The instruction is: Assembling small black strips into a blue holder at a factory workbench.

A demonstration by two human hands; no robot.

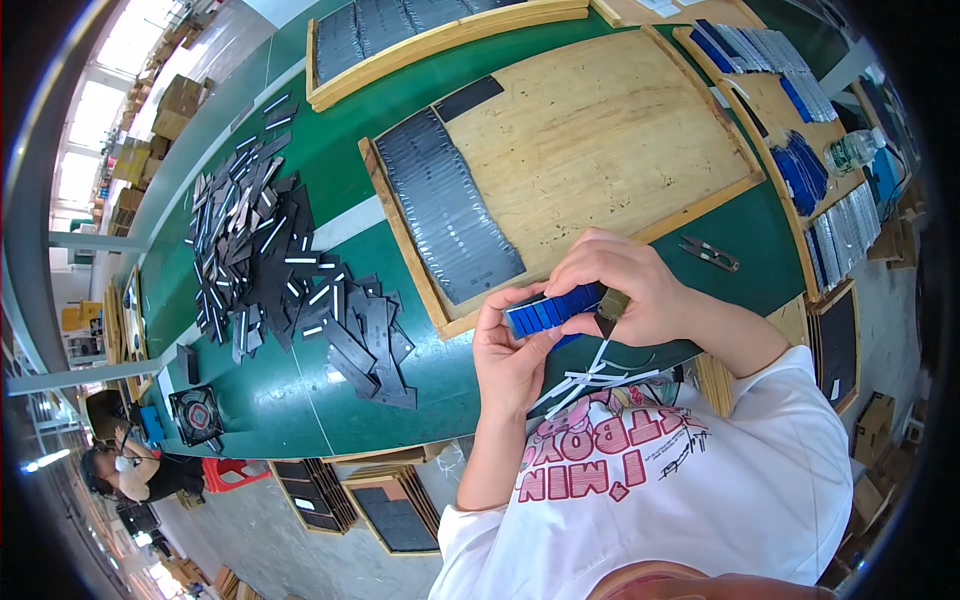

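Close to my body, over the near edge of the green table, both hands hold a short block of bright blue segments (540, 314) side by side. My left hand (512, 352) pinches its left end between thumb and fingers. At the other end, my right hand (632, 290) is closed round the block. A small olive-brown piece (611, 303) shows at the right fingers; I cannot tell what it is. Just below the hands lie loose thin white strips (592, 379). Beyond them, a shallow wooden tray (610, 130) has a row of dark flat pieces (450, 200) along its left side.
A heap of black flat pieces with white strips (250, 240) covers the table's left part. Small snips (710, 253) lie right of my hands. Another framed tray (450, 47) stands behind. At right, a tray holds blue and silver pieces (798, 172) and a clear bottle (850, 150). A small fan (196, 416) sits near left.
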